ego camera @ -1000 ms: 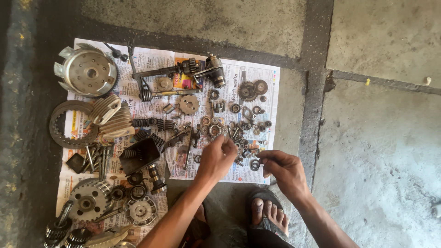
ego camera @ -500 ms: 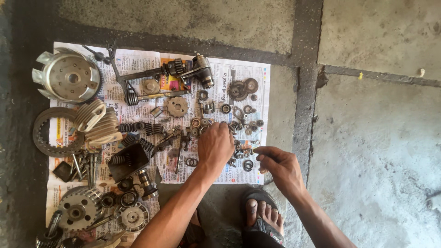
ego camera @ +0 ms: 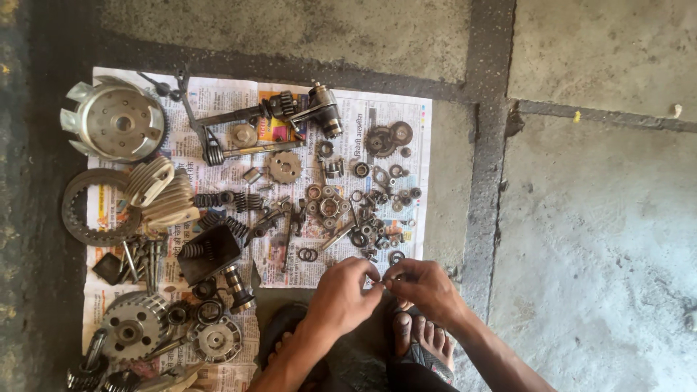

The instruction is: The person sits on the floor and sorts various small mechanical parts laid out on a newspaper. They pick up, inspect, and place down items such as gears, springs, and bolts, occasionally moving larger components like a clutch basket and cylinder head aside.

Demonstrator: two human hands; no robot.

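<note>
On the stone floor (ego camera: 602, 218), one newspaper sheet (ego camera: 377, 116) carries scattered engine parts, while left hand (ego camera: 341, 297) and right hand (ego camera: 425, 287) meet beyond its near edge, fingertips pinching one tiny metal piece (ego camera: 382, 282); bare floor lies rightward.

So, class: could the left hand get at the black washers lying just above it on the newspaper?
Probably yes: the left hand sits just below the black washers, with bare newspaper between.

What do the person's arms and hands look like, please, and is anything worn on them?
Both forearms are bare, with no sleeves in view. The left hand and right hand wear no gloves, and no watch, ring or bracelet can be made out.
</note>
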